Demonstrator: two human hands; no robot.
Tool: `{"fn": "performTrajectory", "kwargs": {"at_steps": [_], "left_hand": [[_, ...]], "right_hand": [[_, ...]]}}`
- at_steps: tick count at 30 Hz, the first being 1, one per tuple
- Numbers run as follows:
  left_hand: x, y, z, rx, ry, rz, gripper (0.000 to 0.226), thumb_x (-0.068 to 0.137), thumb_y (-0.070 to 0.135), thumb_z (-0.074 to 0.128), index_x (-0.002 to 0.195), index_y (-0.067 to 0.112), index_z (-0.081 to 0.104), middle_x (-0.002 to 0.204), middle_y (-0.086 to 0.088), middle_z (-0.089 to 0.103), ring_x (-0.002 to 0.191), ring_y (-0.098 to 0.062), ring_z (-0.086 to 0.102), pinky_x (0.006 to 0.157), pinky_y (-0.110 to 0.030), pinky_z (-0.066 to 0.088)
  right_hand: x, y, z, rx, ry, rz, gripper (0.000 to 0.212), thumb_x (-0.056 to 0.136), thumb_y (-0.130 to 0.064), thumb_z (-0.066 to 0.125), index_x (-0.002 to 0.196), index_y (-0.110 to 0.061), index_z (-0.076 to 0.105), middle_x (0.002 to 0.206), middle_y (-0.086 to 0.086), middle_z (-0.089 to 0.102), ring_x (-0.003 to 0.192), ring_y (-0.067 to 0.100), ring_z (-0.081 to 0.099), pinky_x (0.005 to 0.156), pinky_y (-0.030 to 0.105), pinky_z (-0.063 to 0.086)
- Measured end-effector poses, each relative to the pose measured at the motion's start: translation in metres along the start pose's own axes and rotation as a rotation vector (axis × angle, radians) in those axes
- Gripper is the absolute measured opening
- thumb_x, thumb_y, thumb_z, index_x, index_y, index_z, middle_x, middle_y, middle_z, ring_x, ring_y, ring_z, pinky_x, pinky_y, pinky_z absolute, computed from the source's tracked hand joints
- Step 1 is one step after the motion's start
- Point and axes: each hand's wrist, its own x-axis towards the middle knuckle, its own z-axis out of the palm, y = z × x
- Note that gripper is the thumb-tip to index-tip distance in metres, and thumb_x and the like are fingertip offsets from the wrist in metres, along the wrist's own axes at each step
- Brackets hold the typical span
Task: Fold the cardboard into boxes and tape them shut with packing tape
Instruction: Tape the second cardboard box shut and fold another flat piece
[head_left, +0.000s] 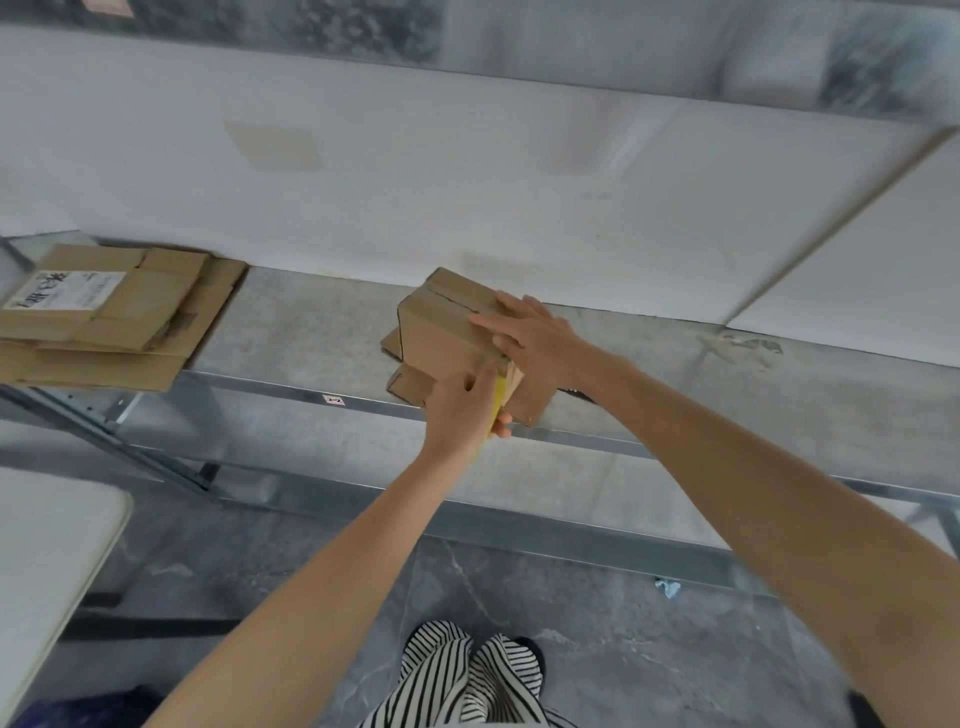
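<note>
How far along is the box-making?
One box is folded up on the shelf. The right hand presses its top while the left hand holds a yellow tool at its near end. No tape shows on it. A flat cardboard stack at left remains to fold.

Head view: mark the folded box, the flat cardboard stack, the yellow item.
folded box (441, 332), head view, broad face.
flat cardboard stack (150, 301), head view, top sheet.
yellow item (501, 400), head view, visible strip.
</note>
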Motion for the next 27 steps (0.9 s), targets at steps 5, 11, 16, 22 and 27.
{"fn": "performTrajectory", "kwargs": {"at_steps": [5,11,16,22,27], "left_hand": [[0.001,-0.009,-0.011,0.014,-0.142,0.029,0.020,0.097,0.020,0.043,0.082,0.010,0.052,0.063,-0.008,0.060,0.041,-0.017,0.051,0.050,-0.028,0.042],[0.005,-0.007,-0.015,-0.025,-0.133,0.028,0.013,0.096,0.021,0.049,0.105,0.013,0.044,0.076,-0.013,0.059,0.038,-0.009,0.049,0.042,-0.025,0.042],[0.009,-0.003,-0.023,0.132,-0.212,0.044,0.013,0.099,0.020,0.044,0.108,0.016,0.053,0.071,-0.014,0.060,0.033,-0.011,0.043,0.039,-0.024,0.037],[0.011,-0.003,-0.025,0.179,-0.239,-0.005,0.021,0.099,0.021,0.043,0.107,0.012,0.060,0.072,-0.013,0.063,0.034,-0.013,0.043,0.038,-0.024,0.037],[0.014,0.000,-0.015,0.065,-0.238,-0.052,0.029,0.099,0.019,0.043,0.126,0.022,0.054,0.070,-0.010,0.062,0.040,-0.013,0.045,0.042,-0.025,0.039]], "right_hand": [[0.003,0.010,0.002,0.032,0.022,-0.039,0.045,0.104,-0.027,0.026,0.149,-0.030,0.021,0.160,-0.006,0.005,0.147,0.023,-0.003,0.118,0.040,0.007],[0.007,0.016,0.004,0.052,0.032,-0.057,0.045,0.104,-0.029,0.027,0.149,-0.032,0.021,0.159,-0.008,0.005,0.147,0.021,-0.004,0.118,0.043,0.010],[0.007,0.017,0.005,0.005,0.050,-0.063,0.045,0.104,-0.033,0.026,0.149,-0.034,0.021,0.159,-0.009,0.005,0.147,0.021,-0.002,0.117,0.047,0.013],[0.005,0.015,0.008,-0.041,0.098,-0.034,0.045,0.103,-0.036,0.027,0.147,-0.034,0.024,0.159,-0.007,0.008,0.147,0.022,0.001,0.115,0.048,0.017],[-0.005,0.017,0.008,0.090,0.218,0.059,0.045,0.101,-0.040,0.032,0.145,-0.030,0.032,0.158,-0.004,0.014,0.145,0.018,0.008,0.115,0.046,0.019]]}}
